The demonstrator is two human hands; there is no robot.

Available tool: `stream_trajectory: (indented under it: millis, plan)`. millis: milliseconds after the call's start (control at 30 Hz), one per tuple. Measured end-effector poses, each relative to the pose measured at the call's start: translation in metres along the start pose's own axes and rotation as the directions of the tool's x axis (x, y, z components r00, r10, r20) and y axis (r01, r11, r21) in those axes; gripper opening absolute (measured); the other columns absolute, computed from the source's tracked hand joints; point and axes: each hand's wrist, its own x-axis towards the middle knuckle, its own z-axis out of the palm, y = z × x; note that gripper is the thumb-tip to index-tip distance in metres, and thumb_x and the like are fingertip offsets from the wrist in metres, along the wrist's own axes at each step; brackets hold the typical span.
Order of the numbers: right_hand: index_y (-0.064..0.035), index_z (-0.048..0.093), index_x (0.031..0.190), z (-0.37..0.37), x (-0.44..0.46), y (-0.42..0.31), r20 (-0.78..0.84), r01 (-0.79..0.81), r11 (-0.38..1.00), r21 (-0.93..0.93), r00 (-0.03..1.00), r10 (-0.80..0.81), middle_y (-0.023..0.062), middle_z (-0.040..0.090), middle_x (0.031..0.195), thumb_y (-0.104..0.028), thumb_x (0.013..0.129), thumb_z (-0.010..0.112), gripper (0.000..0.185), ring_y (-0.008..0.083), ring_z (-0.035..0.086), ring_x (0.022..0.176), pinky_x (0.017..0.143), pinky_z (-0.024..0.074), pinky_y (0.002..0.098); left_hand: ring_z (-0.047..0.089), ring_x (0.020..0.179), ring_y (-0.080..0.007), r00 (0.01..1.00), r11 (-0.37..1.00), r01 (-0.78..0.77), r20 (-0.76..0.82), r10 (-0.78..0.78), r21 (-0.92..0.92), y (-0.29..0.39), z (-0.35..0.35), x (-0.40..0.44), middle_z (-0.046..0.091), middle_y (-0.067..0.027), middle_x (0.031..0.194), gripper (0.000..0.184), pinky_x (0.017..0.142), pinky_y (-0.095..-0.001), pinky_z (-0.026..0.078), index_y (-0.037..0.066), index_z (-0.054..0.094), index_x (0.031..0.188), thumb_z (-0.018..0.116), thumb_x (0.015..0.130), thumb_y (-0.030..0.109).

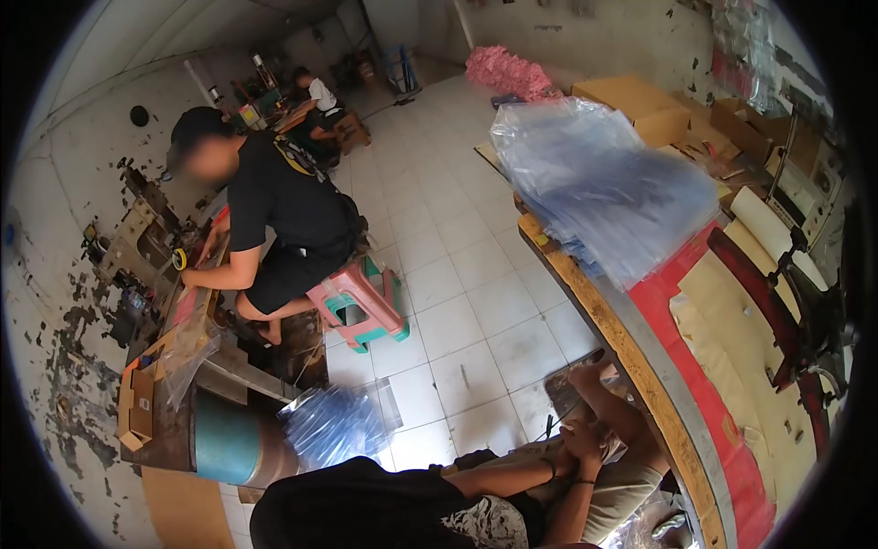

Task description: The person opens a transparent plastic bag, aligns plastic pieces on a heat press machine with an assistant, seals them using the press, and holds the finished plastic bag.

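My right hand and my left hand are close together over my lap, beside my bent bare leg. The fingers of my right hand look curled in. My left hand lies partly behind the right, and its fingers are mostly hidden. Whether either hand holds anything is too small to make out. A dark band circles my left wrist. Both hands are left of the table's wooden edge, apart from the clear plastic sheets piled on the table.
A co-worker sits on a pink and green stool at a machine bench. Farther back another person works. Clear plastic pieces lie on the tiled floor near a blue drum. A dark machine arm crosses the red-covered table. A cardboard box stands behind.
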Motion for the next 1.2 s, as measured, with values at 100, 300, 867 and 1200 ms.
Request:
stream_trajectory:
  millis: [100,300,867,1200]
  plan:
    - [-0.0033,0.066,0.111,-0.001,0.0,0.0,-0.008,-0.013,1.0,-0.015,1.0,0.013,0.019,0.069,0.098,-0.032,0.086,0.062,0.038,0.0341,0.066,0.095,0.088,0.0499,0.0425,0.06,0.091,-0.0227,1.0,1.0,0.011,0.027,-0.01,-0.009,0.004,0.009,-0.003,0.063,-0.0129,0.095,0.03,0.079,-0.0333,0.047,0.007,0.057,0.111,0.05,0.097,0.032]
    - [-0.0031,0.066,0.111,-0.004,-0.003,0.001,-0.021,-0.022,0.999,-0.025,1.0,0.022,0.0189,0.07,0.098,-0.033,0.086,0.063,0.04,0.0341,0.066,0.095,0.088,0.0498,0.0427,0.06,0.094,-0.0212,0.998,0.997,0.013,0.068,-0.008,-0.071,0.007,0.029,-0.013,0.064,-0.0115,0.097,0.035,0.083,-0.0323,0.046,0.008,0.058,0.113,0.051,0.096,0.037]
    - [-0.0078,0.068,0.114,-0.003,-0.01,-0.003,-0.093,-0.068,0.998,0.002,0.993,0.068,0.0201,0.07,0.097,-0.043,0.084,0.063,0.046,0.0359,0.066,0.093,0.093,0.0472,0.0425,0.06,0.103,-0.018,0.921,0.92,0.195,0.26,-0.291,0.34,0.079,0.024,-0.086,0.067,-0.0103,0.102,0.04,0.092,-0.0306,0.045,0.005,0.061,0.118,0.055,0.096,0.039]
    - [-0.0079,0.065,0.115,-0.095,-0.103,-0.065,-0.129,0.162,0.956,0.245,0.983,-0.133,0.0147,0.069,0.108,-0.026,0.095,0.055,0.028,0.0303,0.066,0.097,0.086,0.0508,0.0394,0.06,0.109,-0.0171,0.213,-0.216,-0.802,-0.072,-0.974,0.557,0.211,0.124,-0.065,0.069,-0.0119,0.106,0.037,0.097,-0.0304,0.044,0.0,0.06,0.121,0.056,0.098,0.028]
